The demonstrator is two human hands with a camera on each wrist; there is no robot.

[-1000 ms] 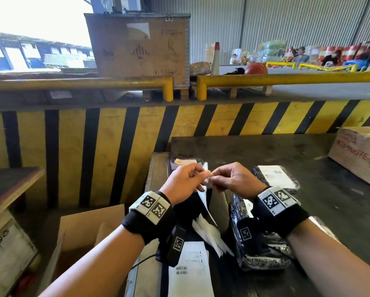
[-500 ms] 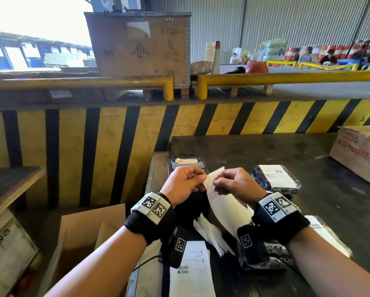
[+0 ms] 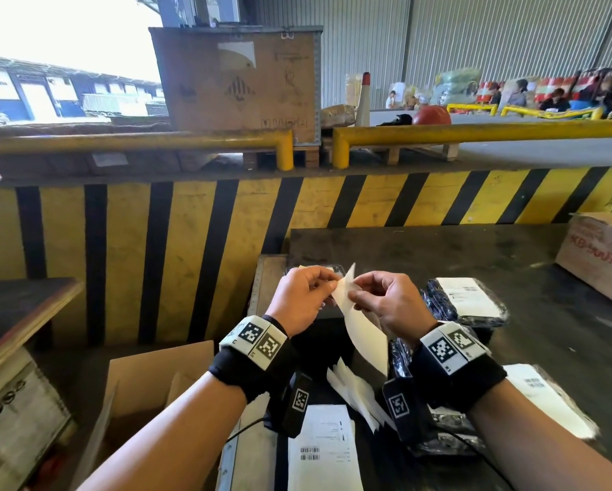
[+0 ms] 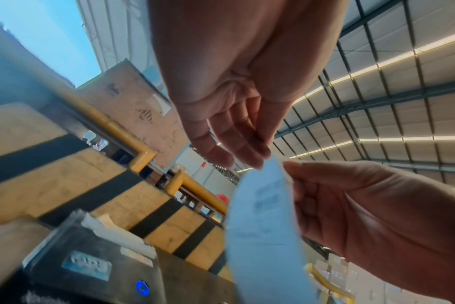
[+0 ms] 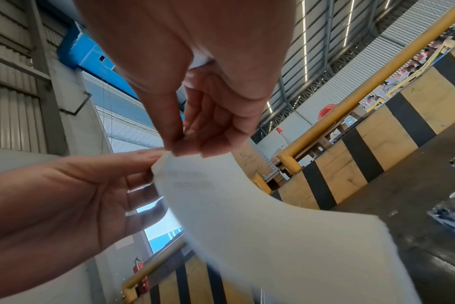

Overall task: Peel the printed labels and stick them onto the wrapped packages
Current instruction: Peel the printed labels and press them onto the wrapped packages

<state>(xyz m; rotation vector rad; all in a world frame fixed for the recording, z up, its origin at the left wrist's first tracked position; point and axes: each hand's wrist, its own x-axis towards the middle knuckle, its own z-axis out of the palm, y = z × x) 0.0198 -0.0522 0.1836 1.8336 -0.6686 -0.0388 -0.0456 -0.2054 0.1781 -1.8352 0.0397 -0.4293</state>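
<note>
While the yellow-and-black striped barrier point(image 3: 226, 249) fills the middle band of the head view, a large wooden crate point(image 3: 240, 79) stands above it at upper centre, behind the yellow guard rails point(image 3: 474, 131). Below the barrier, the dark worktable point(image 3: 439, 249) takes up the lower right of the frame, with a taped carton point(image 3: 602, 256) at its right edge. An open cardboard box point(image 3: 148, 384) sits at lower left.

On the table, right of centre, lies a wrapped package point(image 3: 467, 301) in dark film, already carrying a white label; a second labelled package point(image 3: 545, 398) lies lower right, partly behind the right forearm. At bottom centre a printed label sheet point(image 3: 324, 451) with a barcode lies flat, with a loose heap of white backing strips point(image 3: 354, 391) just above it.

Close together at the centre of the frame, both hands work one curling label point(image 3: 361, 324). The left hand point(image 3: 302, 299) pinches its top edge between thumb and fingertips; the right hand point(image 3: 389, 303) pinches the same edge just beside it. The label hangs down between the wrists, above the table and touching no package.
</note>
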